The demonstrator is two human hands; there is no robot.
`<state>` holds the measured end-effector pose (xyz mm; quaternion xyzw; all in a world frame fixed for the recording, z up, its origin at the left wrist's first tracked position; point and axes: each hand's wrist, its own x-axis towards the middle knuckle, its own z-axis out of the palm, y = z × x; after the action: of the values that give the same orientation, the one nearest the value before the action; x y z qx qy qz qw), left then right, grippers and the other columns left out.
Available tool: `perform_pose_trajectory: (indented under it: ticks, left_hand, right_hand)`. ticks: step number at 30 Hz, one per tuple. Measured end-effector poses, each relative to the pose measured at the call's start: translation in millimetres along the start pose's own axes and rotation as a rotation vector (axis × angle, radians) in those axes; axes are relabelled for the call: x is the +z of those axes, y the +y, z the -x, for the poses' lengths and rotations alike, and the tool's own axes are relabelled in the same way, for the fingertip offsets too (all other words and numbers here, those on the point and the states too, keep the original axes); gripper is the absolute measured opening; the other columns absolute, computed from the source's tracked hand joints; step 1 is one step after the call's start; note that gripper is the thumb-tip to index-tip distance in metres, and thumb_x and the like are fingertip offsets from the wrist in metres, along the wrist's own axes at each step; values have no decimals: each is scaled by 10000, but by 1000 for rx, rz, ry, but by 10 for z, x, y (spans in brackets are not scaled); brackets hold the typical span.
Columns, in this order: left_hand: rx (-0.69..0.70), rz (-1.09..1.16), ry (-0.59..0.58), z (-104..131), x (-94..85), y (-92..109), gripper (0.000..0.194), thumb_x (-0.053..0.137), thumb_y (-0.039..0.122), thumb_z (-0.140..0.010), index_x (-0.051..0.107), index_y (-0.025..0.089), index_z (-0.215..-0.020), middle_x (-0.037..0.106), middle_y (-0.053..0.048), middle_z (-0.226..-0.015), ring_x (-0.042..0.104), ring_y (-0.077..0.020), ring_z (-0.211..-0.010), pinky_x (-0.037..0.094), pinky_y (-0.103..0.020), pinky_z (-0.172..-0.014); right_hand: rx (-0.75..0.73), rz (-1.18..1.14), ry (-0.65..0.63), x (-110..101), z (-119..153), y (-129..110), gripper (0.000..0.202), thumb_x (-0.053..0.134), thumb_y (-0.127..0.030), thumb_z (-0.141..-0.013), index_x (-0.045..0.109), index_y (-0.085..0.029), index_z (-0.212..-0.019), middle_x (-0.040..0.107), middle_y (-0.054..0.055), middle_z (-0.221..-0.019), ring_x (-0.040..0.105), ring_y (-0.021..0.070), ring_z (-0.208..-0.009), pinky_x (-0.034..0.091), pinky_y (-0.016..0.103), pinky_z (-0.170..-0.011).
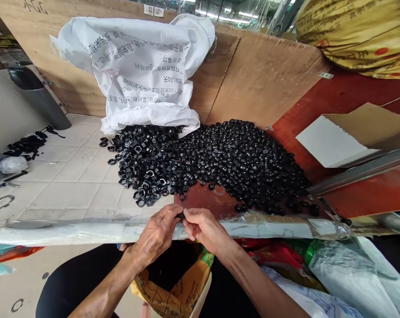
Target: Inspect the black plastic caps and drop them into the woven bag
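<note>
At a bench with a pale tiled top (65, 163) and a plywood back panel (262, 75), the head view shows the left hand (158, 232) and right hand (206, 227) nearly meeting over the front edge, fingers closed in a pinch on a small black piece (181, 215) mostly hidden by fingertips. Just beyond lies a heap of black parts (233, 154); behind it, a white sack (146, 66) carries upside-down Chinese print including "30天", and a yellow sack (355, 35) at upper right bears Chinese characters too blurred to read.

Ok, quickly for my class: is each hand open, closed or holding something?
Left hand: closed, pinching a small black plastic part.
Right hand: closed, apparently pinching that same part too.
</note>
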<state>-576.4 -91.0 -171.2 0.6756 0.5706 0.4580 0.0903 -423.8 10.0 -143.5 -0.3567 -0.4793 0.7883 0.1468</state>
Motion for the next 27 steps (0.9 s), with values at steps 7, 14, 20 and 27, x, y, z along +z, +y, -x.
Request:
perform_pose_trajectory:
  ticks: [7, 14, 20, 27]
  left_hand:
    - [-104, -54, -184, -243, -122, 12, 143, 666, 275, -1003, 689, 223, -1134, 720, -78, -1137, 729, -242, -1025, 603, -378, -923]
    - [-388, -331, -121, -602, 205, -149, 121, 694, 119, -941, 731, 184, -1036, 705, -74, -1022, 721, -232, -908, 582, -340, -826]
    - [-325, -301, -84, -531, 253, -263, 89, 684, 115, -936, 694, 200, -915, 718, -60, -1044, 728, -214, -923, 572, -320, -824]
    - [-383, -139, 22, -492, 245, -228, 364, 698, 143, -859, 558, 225, -1185, 776, -48, -1045, 775, -243, -927, 616, -372, -838]
  right_hand:
    - [-611, 859, 378, -434, -248, -147, 134, 588, -267, -957, 691, -204, -898, 700, 72, -864, 676, 211, -737, 561, 337, -723]
    - [-894, 1307, 199, -581, -738, -160, 362, 505, -26, -944, 698, -196, -1199, 637, 128, -1202, 674, 225, -928, 586, 341, -813]
    - [-849, 1099, 250, -563, -672, -107, 237, 580, -45, -884, 694, -205, -1016, 699, 77, -984, 670, 222, -890, 574, 337, -823]
    - [-619, 548, 182, -475, -374, -117, 245, 714, -291, -892, 767, -221, -1120, 763, 61, -1113, 732, 191, -932, 632, 319, -848]
